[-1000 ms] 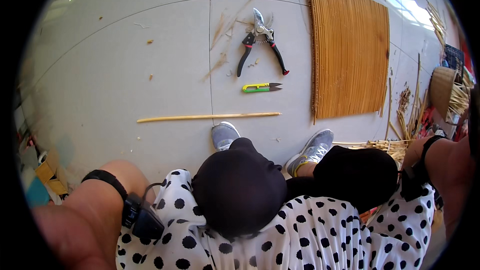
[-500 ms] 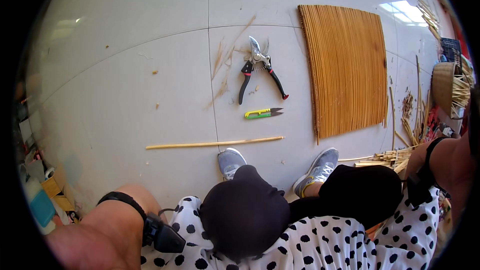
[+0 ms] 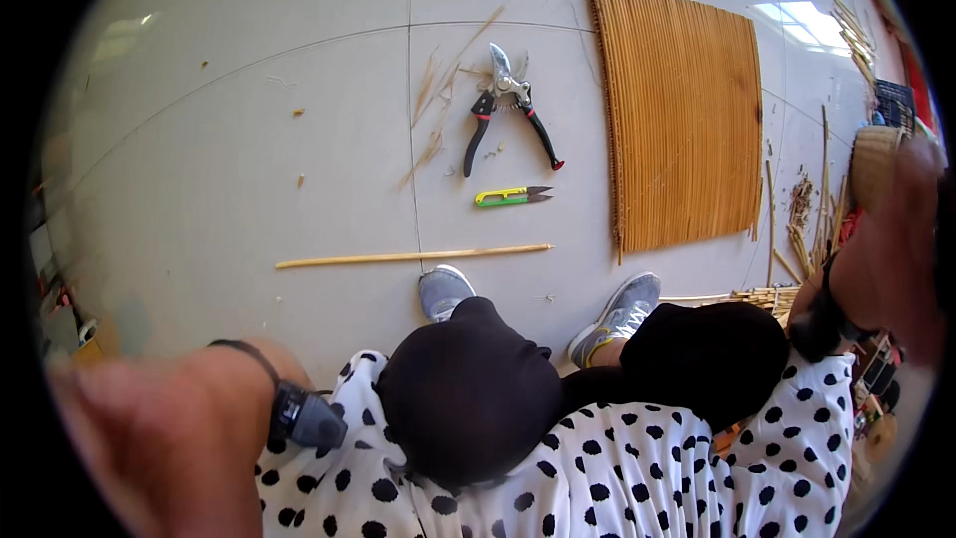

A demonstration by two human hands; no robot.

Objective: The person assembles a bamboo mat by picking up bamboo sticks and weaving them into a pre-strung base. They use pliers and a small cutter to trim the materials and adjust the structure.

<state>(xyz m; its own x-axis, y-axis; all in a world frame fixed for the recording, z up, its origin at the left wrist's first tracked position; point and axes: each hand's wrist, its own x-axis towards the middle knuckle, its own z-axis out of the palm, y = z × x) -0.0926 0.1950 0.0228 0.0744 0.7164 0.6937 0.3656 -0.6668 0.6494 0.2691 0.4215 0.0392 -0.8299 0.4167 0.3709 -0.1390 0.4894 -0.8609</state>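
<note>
At the lower left, my left hand (image 3: 129,418) is raised close to the view and smeared by motion; its fingers do not show clearly. My right hand (image 3: 901,239) is likewise blurred against the right rim, in front of a woven basket (image 3: 876,164). Nothing can be made out in either hand. On the floor ahead lie pruning shears (image 3: 511,105) with black and red handles, blades apart. Just nearer are yellow-green thread snips (image 3: 513,196). A single pale stalk (image 3: 413,257) lies crosswise before my feet. To the right rests a brown slatted mat (image 3: 687,120) of stalks laid side by side.
Loose stalks (image 3: 767,297) are piled beside my right shoe (image 3: 622,314), with more lying along the right side. Thin fibres (image 3: 430,105) and small scraps are scattered around the shears. A blue crate (image 3: 894,103) stands at the far right. Assorted items line the left rim.
Both hands have come further into view and moved up from the sides. The whole scene has shifted slightly upward and left; the tools, stalk and mat keep their places on the floor.
</note>
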